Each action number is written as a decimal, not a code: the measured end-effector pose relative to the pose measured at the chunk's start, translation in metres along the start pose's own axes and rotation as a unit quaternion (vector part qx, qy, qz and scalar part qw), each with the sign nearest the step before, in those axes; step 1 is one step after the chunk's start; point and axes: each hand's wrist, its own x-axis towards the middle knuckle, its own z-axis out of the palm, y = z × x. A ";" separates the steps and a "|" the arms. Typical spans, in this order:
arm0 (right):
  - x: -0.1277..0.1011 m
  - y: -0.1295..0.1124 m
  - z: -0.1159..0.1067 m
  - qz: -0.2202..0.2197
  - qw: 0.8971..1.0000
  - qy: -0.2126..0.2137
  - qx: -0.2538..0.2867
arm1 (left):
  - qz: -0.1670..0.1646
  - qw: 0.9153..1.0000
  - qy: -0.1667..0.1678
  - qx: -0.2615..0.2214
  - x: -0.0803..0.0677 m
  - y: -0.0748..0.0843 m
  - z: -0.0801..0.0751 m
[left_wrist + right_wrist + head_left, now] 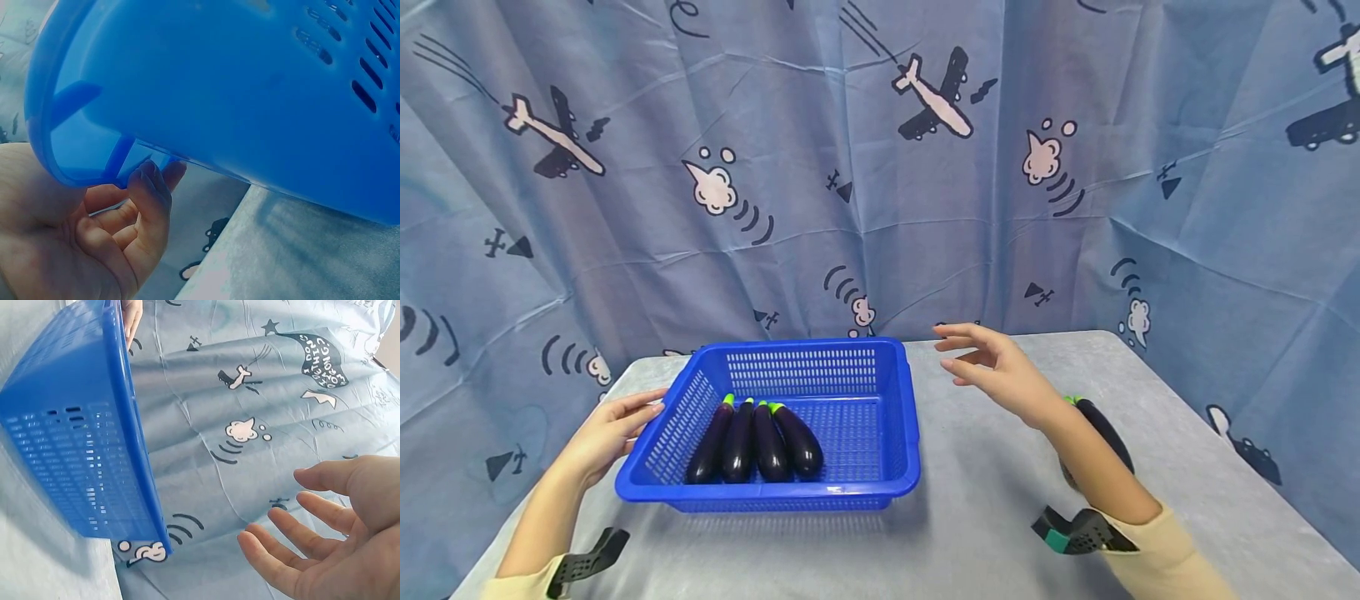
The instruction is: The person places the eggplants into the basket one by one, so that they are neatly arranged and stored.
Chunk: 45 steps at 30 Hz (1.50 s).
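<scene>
A blue plastic basket point(898, 492) with slotted sides stands on the table. Several dark purple eggplants point(771, 446) with green stem ends lie side by side in its left half. At the basket's left rim is my left hand point(602, 437); the left wrist view shows its fingers point(150, 200) curled up under the rim, holding it. My right hand point(996, 367) hovers in the air right of the basket, fingers spread and loosely bent, nothing in it. Beyond my right forearm lies at least one more eggplant point(1105, 429), partly hidden by the arm.
A pale grey table point(977, 533) carries everything. Behind it and at both sides hangs a blue curtain point(820, 167) printed with planes and clouds. Each wrist wears a dark strap point(1078, 531).
</scene>
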 end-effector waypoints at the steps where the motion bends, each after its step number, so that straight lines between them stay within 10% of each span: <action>1: -0.001 0.001 -0.002 0.000 1.000 0.001 0.000 | 0.000 1.000 0.000 0.001 0.000 0.000 0.000; 45: -0.050 0.084 -0.096 0.141 0.986 0.039 -0.081 | -0.003 1.000 -0.004 -0.002 0.000 0.000 -0.002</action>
